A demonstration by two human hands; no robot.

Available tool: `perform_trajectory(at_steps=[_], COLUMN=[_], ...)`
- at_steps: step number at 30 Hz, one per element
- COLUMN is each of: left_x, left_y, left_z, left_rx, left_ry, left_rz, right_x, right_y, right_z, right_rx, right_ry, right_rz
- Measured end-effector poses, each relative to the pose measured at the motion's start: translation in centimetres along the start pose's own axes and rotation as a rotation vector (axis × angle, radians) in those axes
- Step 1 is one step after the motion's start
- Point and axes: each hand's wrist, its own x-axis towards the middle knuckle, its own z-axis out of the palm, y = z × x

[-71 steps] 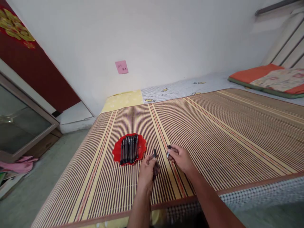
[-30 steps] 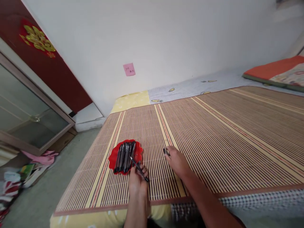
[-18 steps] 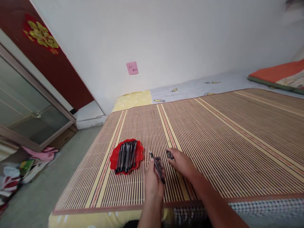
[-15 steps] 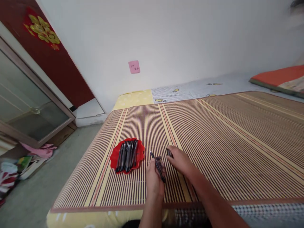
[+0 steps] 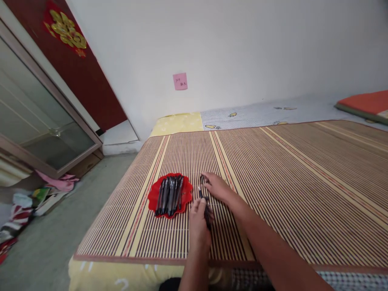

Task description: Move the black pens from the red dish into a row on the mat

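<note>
A red scalloped plate [image 5: 154, 199] lies on the striped bamboo mat [image 5: 273, 173] and holds several dark pens [image 5: 169, 195] side by side. Just right of the plate, my left hand [image 5: 198, 224] is closed round the barrel of a dark pen [image 5: 206, 208] that points away from me. My right hand [image 5: 216, 186] pinches a small dark pen cap [image 5: 202, 179] at the far tip of that pen. The two hands are close together over the mat.
The mat covers a bed with a yellow and a checked sheet [image 5: 242, 117] along the white wall, where a pink note [image 5: 180, 81] sticks. An orange cushion [image 5: 363, 103] lies far right. Left of the bed are the floor, a glass-fronted cabinet [image 5: 36, 121] and scattered cloths [image 5: 36, 194].
My left hand swung its pen from beside the plate back to the right. My right hand moved left and brought the cap up to the pen's tip. The view shifted leftward.
</note>
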Motion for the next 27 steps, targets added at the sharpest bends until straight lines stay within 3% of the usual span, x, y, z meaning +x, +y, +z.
perform_trajectory(at_steps=[2, 6, 8, 12, 15, 18, 27], left_x=[0.1, -0.2, -0.6, -1.5, -1.8, -2.0, -2.2], left_y=[-0.1, -0.5, -0.6, -0.8, -1.0, -1.2, -1.0], left_z=[-0.1, 0.0, 0.3, 0.8, 1.1, 1.3, 1.0], left_rx=[0.082, 0.307, 0.426, 0.58, 0.62, 0.629, 0.703], left_ry=[-0.017, -0.097, -0.15, -0.213, -0.178, -0.145, -0.215], left_rz=[0.034, 0.142, 0.197, 0.278, 0.301, 0.32, 0.334], right_x=[-1.9, -6.0, -7.3, -8.0, -7.9, -8.0, -8.3], right_y=[0.0, -0.3, -0.5, -0.6, -0.4, -0.2, -0.1], right_z=[-0.9, -2.1, -2.2, -2.2, -2.3, -2.5, -2.8], right_rx=[0.192, 0.626, 0.742, 0.789, 0.81, 0.898, 1.015], right_ry=[0.064, 0.023, 0.03, 0.092, 0.123, 0.111, 0.068], right_rz=[0.078, 0.177, 0.19, 0.196, 0.208, 0.246, 0.246])
